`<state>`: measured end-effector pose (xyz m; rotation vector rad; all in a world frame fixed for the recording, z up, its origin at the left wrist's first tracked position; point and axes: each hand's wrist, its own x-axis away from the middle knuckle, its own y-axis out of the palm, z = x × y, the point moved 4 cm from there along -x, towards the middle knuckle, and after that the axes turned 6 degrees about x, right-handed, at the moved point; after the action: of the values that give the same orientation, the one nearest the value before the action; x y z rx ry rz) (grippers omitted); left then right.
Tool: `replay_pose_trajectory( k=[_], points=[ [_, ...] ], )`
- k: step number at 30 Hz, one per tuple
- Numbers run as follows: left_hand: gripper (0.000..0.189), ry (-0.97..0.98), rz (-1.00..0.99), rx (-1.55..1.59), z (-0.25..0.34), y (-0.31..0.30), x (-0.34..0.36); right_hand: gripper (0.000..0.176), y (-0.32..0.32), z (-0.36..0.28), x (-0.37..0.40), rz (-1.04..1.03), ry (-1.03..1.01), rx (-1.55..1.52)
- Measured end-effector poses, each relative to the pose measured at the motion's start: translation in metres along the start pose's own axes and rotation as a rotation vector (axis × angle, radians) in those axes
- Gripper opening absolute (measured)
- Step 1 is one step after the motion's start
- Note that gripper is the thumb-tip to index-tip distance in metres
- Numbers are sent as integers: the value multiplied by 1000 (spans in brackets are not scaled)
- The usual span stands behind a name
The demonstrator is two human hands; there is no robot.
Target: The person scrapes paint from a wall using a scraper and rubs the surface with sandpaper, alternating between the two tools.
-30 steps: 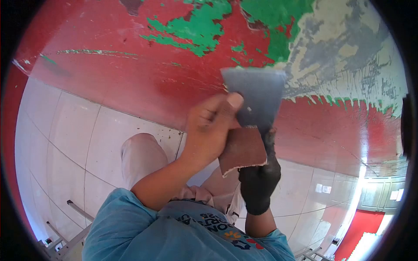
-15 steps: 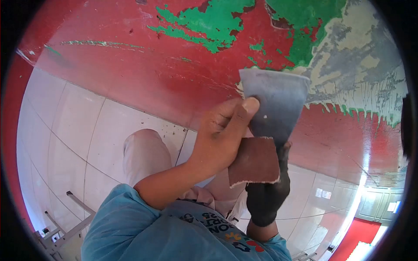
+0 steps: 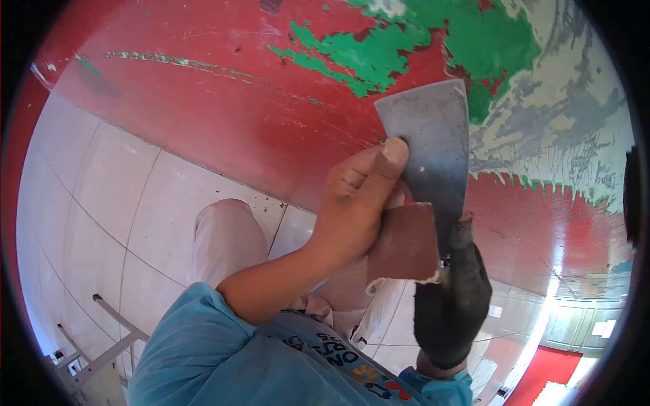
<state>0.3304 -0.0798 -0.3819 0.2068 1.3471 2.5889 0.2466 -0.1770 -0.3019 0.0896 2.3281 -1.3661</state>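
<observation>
My left hand (image 3: 359, 203) is bare and closed, with its thumb pressed on the left edge of a wide metal scraper blade (image 3: 437, 149). A piece of brown sandpaper (image 3: 405, 242) with a torn, pale edge hangs from the same hand, below the blade. My right hand (image 3: 455, 304), in a dark, worn glove with a fingertip showing, is wrapped round the lower end of the scraper. The handle itself is mostly hidden by the glove and sandpaper. The blade is tilted, its broad edge up, in front of the wall.
A red wall (image 3: 223, 101) has peeled green paint (image 3: 365, 57) and a grey-and-cream patch (image 3: 562, 115) at the right. White floor tiles (image 3: 169, 196) carry crumbs near the wall. A metal ladder-like frame (image 3: 122, 345) stands at lower left. My knee (image 3: 230, 237) is below the wall.
The scraper has turned, its broad edge now rising to the right. My gloved hand has moved right, and the sandpaper has shifted slightly up and right with my left hand. The view has shifted slightly.
</observation>
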Motion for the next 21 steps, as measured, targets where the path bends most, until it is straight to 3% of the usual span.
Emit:
replay_pose_trajectory(
  k=[2, 6, 9, 12, 16, 21],
  points=[
    [40, -5, 6, 40, -1, 4, 0, 41, -6, -6, -6, -10, 33, 74],
    [40, -86, -99, 104, 1, 7, 2, 47, -15, -9, -10, -29, -9, 162],
    [38, -25, -58, 210, -6, 13, 1, 49, -24, -15, -14, -62, -26, 210],
    [37, -109, -67, 304, -5, 15, 0, 52, -27, -20, -23, -76, -23, 241],
    [36, -80, -122, 336, -5, 10, -5, 51, -28, -23, -29, -108, -37, 307],
    [36, -82, -48, 330, 2, 14, -4, 48, -28, -25, -33, -97, -15, 357]
  ],
)
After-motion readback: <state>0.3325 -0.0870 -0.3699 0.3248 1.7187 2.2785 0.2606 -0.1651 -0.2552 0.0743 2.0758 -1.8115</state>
